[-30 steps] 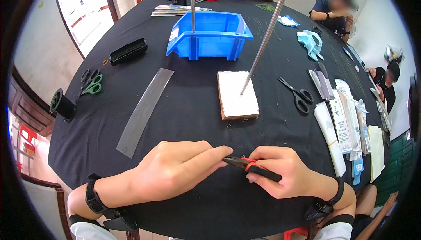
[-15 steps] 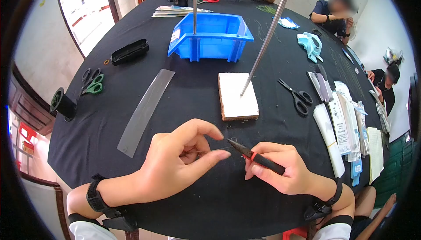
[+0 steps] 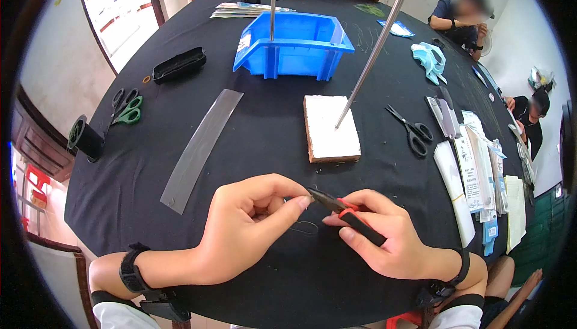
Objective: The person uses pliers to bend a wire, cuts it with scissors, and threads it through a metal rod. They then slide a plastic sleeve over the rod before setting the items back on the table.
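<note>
Head view, pliers (image 3: 351, 216), illegibly printed packet (image 3: 469, 173)

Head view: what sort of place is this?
Probably a shared handcraft workroom, though the product isn't clear: pliers in the right hand, black scissors and a blue bin on a cloth-covered table, another person at its edge.
</note>
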### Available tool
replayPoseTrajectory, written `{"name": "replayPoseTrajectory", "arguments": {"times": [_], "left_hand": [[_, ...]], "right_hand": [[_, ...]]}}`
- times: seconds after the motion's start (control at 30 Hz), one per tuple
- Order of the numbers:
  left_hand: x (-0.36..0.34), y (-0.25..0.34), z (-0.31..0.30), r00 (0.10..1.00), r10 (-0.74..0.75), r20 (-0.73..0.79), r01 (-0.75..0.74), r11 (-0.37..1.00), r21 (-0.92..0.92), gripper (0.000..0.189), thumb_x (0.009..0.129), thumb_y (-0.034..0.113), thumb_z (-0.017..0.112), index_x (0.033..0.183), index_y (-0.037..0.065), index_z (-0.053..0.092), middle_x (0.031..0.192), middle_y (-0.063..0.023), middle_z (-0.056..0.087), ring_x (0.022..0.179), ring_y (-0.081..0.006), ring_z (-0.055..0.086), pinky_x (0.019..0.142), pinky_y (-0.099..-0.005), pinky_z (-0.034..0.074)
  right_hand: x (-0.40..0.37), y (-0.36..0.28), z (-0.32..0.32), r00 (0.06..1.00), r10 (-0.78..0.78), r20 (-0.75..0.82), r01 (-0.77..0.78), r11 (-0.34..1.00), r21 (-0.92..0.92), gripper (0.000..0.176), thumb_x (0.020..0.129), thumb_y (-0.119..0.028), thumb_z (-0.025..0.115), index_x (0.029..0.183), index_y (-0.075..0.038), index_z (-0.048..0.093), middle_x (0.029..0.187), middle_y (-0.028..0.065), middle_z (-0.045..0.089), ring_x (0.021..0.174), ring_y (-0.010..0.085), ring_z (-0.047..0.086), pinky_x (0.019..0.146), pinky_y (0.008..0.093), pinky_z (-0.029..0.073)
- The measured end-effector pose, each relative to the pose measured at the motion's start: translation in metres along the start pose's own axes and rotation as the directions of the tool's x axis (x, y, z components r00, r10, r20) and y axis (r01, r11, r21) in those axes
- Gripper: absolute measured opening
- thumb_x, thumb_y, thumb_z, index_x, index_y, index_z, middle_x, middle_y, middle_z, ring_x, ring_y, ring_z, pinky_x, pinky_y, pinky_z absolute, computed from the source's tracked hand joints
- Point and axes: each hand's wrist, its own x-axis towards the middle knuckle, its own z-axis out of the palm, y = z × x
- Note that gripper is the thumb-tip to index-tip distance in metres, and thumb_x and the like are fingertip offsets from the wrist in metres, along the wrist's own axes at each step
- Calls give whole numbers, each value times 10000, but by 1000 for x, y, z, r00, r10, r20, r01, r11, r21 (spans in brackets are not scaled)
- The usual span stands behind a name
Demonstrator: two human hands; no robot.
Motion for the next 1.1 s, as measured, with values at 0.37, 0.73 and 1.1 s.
{"name": "replayPoseTrajectory", "arguments": {"times": [0.37,0.73,1.1], "left_hand": [[4,-1,-3,995,-100,5,99,986,-131,138,869,91,599,923,-34,623,544,27,507,438,-6,385,393,-173,254],[5,-2,-6,888,-354,293,459,713,-530,122,894,127,575,948,20,593,554,65,388,436,-12,306,389,-181,204],[2,4,2,817,-370,442,512,819,-259,142,896,116,575,958,-7,609,548,56,424,451,-15,315,414,-200,209]], "right_hand": [[4,0,-4,974,-201,-102,136,886,-443,227,674,-69,706,864,30,629,1018,131,548,908,279,545,792,393,415],[5,2,-4,966,-241,-96,167,862,-478,217,655,-61,719,832,29,633,990,127,551,865,270,548,738,370,426],[3,3,-4,974,-162,-156,158,987,-40,207,663,-2,745,853,14,664,957,116,570,785,210,565,652,284,465]]}}
